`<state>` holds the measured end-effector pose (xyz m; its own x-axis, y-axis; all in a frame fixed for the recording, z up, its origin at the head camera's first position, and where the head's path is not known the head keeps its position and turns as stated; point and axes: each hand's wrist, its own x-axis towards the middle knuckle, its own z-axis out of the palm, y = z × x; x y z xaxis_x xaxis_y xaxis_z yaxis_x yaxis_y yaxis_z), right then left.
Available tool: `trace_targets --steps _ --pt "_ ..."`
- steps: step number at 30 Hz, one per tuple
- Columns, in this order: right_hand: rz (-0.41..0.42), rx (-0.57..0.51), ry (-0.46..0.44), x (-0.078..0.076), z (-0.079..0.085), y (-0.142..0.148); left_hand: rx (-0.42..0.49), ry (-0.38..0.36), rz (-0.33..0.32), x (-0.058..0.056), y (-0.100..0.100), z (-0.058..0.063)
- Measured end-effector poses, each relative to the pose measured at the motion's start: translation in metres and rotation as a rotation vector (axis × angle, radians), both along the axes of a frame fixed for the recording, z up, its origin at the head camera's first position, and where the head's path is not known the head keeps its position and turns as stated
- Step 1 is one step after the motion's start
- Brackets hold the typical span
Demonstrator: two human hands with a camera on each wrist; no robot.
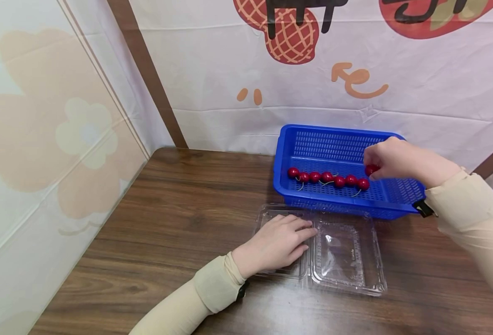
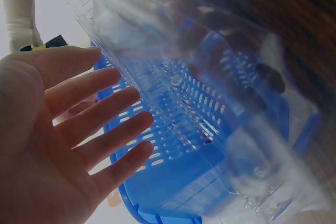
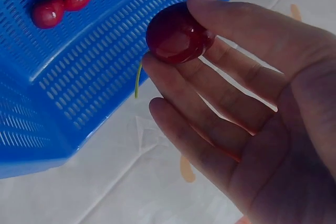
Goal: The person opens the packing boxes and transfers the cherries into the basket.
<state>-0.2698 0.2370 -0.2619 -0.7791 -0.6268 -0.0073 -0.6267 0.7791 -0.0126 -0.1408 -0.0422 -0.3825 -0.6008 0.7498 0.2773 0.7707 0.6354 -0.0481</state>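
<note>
One glossy, round red cherry (image 3: pixel 177 34) sits pinched between the thumb and fingertips of the right hand (image 1: pixel 390 158), its thin green stem hanging down, above the perforated blue plastic basket (image 1: pixel 313 142). Six more smooth cherries (image 1: pixel 328 178) lie in a row on the basket's mesh floor. Just in front, a clear, ridged plastic clamshell box (image 1: pixel 347 256) lies open on the wood-grain table (image 1: pixel 179 204); the left hand (image 1: pixel 277 244) rests flat, fingers straight, on its left half.

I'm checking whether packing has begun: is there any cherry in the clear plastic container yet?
No, the clear container lies open and bare under the left hand, with cherries only in the blue basket.
</note>
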Motion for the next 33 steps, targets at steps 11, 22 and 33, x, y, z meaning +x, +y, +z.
trace_targets --steps 11,22,33 --pt "-0.093 0.034 -0.129 -0.025 -0.004 -0.002 0.001 0.012 -0.004 -0.002 0.0 -0.001" --pt "-0.118 0.065 -0.188 -0.04 -0.01 -0.001 -0.002 0.01 -0.003 -0.002 0.0 -0.003" --pt "-0.167 0.113 -0.242 -0.054 -0.018 -0.001 -0.014 -0.013 0.006 0.0 0.0 0.0"
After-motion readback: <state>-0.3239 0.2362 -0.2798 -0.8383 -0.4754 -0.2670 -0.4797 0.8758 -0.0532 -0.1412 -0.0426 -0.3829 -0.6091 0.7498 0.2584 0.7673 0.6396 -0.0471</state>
